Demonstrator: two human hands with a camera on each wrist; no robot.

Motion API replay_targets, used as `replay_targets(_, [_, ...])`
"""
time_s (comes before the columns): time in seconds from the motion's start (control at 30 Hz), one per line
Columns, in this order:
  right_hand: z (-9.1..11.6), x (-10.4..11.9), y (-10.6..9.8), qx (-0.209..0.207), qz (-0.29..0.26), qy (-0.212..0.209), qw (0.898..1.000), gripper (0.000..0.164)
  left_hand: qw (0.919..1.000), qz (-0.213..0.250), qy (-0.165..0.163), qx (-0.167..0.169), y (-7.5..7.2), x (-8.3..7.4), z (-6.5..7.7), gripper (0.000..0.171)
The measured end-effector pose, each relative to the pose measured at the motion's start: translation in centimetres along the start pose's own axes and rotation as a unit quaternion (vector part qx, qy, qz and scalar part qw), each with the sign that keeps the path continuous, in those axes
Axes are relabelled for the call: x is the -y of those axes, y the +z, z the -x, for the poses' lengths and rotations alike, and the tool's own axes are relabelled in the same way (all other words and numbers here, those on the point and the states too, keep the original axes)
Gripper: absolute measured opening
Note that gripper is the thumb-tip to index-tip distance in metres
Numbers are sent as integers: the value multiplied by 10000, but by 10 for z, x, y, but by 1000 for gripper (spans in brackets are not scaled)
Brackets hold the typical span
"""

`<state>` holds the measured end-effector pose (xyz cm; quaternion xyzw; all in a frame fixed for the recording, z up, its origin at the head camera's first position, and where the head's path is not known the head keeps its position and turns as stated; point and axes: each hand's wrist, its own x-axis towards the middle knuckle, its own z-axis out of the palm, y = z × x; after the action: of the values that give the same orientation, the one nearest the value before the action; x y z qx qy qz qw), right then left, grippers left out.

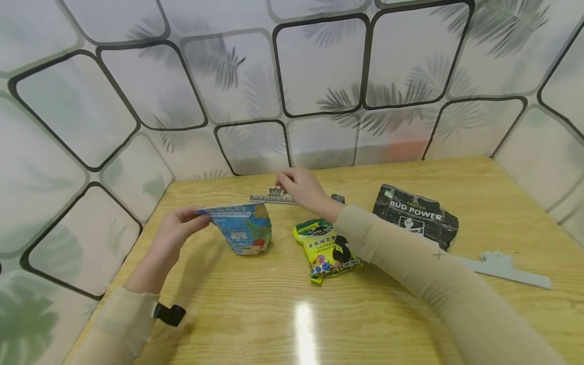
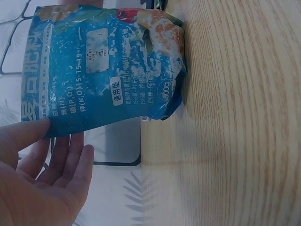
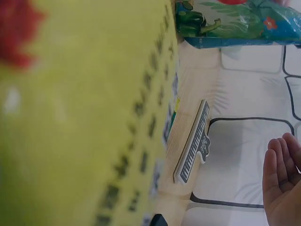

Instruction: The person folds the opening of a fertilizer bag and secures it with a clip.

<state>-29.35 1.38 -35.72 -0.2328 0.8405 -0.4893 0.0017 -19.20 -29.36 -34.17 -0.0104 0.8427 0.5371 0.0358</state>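
My left hand (image 1: 175, 233) pinches the top corner of a blue fertilizer bag (image 1: 239, 230), which stands upright on the table with its upper edge pressed flat. In the left wrist view, thumb and fingers hold that corner of the bag (image 2: 108, 70). My right hand (image 1: 301, 187) reaches across near a long bag clip (image 1: 271, 198) with a piano-key pattern. In the right wrist view this clip (image 3: 194, 143) lies on the table apart from the hand (image 3: 282, 183), whose fingers are loosely bent with nothing between them.
A yellow garden soil bag (image 1: 321, 251) lies below the right forearm. Farther right are a black "BUD POWER" bag (image 1: 415, 213) and a pale long clip (image 1: 506, 268). A small dark object (image 1: 338, 198) sits behind the yellow bag. A patterned wall covering (image 1: 319, 66) borders the wooden table (image 1: 246, 314).
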Motion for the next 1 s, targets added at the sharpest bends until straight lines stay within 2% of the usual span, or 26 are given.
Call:
replay_targets(0.3, [-10, -7, -5, -237, -236, 335, 9989, 41, 10000, 50, 69, 1, 0, 0, 1, 14])
replay_targets(0.53, [-17, -10, -6, -382, -513, 571, 9963, 40, 10000, 2, 22, 27, 0, 0, 0, 18])
replay_targets(1.0, [-35, -12, 2, -649, -852, 1057, 9886, 39, 10000, 12, -15, 0, 1, -1, 0, 18])
